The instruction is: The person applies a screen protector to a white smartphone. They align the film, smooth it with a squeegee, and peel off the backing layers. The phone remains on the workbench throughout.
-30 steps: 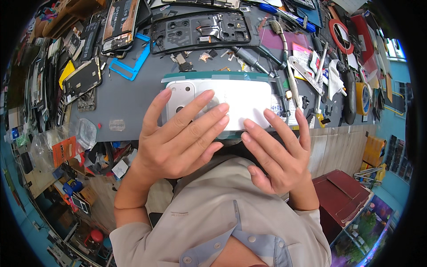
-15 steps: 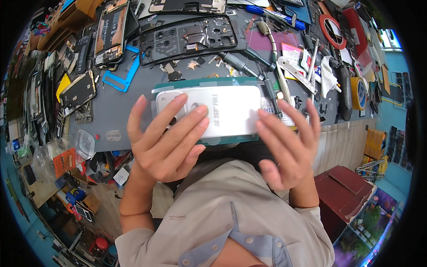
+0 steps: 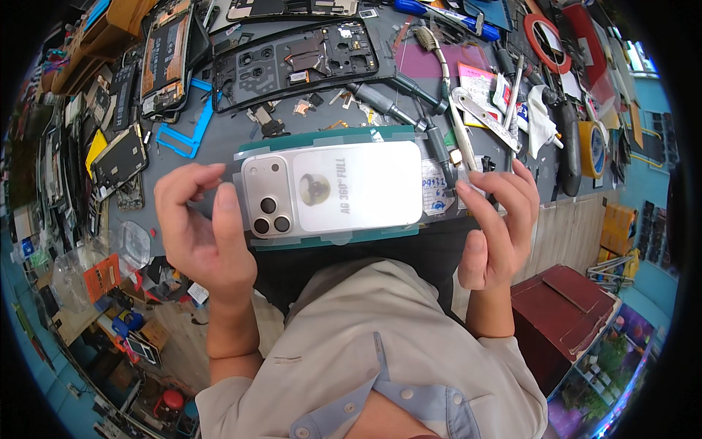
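A white smartphone (image 3: 380, 186) lies back up near the front edge of the bench, its camera block with several dark lenses at the left end. Clear film with grey lettering and a round mark covers its back. Green sheet (image 3: 329, 139) shows along its far and near sides. My left hand (image 3: 205, 227) hovers beside the camera end, fingers curled, thumb apart, nothing in its grasp. Off the phone's right end, my right hand (image 3: 501, 234) is raised with bent, spread fingers and holds nothing.
Behind the phone lie a black phone frame (image 3: 292, 66), small loose parts and grey-handled tools (image 3: 384, 102). A brush (image 3: 431, 44), a folding tool (image 3: 486, 121) and a yellow tape roll (image 3: 591, 150) are at the right. A blue plastic frame (image 3: 179, 139) and opened phones crowd the left.
My left hand has lifted off the phone's back and drawn left, uncovering the camera block. My right hand has moved slightly right, away from the phone's end.
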Available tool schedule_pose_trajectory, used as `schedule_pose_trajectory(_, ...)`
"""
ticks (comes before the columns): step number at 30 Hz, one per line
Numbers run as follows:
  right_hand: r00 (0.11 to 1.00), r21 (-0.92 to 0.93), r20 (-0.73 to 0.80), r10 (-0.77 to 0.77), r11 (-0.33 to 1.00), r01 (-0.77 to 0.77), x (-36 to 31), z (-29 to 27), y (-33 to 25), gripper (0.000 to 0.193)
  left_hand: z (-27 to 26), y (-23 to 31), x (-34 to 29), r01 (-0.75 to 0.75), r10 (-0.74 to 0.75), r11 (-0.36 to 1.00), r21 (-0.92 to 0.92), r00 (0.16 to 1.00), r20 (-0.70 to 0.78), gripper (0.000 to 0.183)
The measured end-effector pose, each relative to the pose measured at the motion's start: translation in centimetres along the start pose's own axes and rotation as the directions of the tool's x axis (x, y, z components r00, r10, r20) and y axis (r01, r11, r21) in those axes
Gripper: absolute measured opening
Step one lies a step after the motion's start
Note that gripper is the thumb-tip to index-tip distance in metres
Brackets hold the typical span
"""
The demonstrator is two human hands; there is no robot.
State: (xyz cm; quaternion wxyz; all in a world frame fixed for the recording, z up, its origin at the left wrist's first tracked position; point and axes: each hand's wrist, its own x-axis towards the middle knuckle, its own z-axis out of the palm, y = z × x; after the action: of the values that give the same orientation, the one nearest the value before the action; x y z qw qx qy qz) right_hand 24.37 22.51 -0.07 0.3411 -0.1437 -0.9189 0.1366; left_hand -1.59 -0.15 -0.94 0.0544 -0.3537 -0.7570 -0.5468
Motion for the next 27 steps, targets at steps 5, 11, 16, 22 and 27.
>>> schedule_pose_trajectory(5,0.992,0.093,-0.123,-0.034,0.995,0.046,1.5,2.2,1.4,0.045,0.0,0.8,0.5,0.193,-0.201,0.975,0.11,0.978,0.062,0.018)
schedule_pose_trajectory(11,0.985,0.175,-0.173,0.003,0.984,0.028,0.8,2.5,2.1,0.043,-1.1,1.6,0.9,0.326,-0.344,0.937,0.124,0.922,0.177,0.022)
schedule_pose_trajectory(16,0.983,0.194,-0.186,0.006,0.981,0.03,1.0,2.3,2.0,0.041,-0.6,3.1,1.2,0.444,-0.419,0.891,-0.094,0.884,0.206,0.015)
schedule_pose_trajectory(22,0.979,0.233,-0.201,0.018,0.972,0.03,1.2,2.1,2.1,0.04,-0.3,4.8,1.3,0.273,-0.264,0.955,-0.112,0.96,0.091,0.015)
schedule_pose_trajectory(27,0.976,0.277,-0.215,0.025,0.96,0.037,1.3,2.2,2.1,0.038,0.3,7.6,2.0,0.262,-0.234,0.939,-0.222,0.961,0.145,0.016)
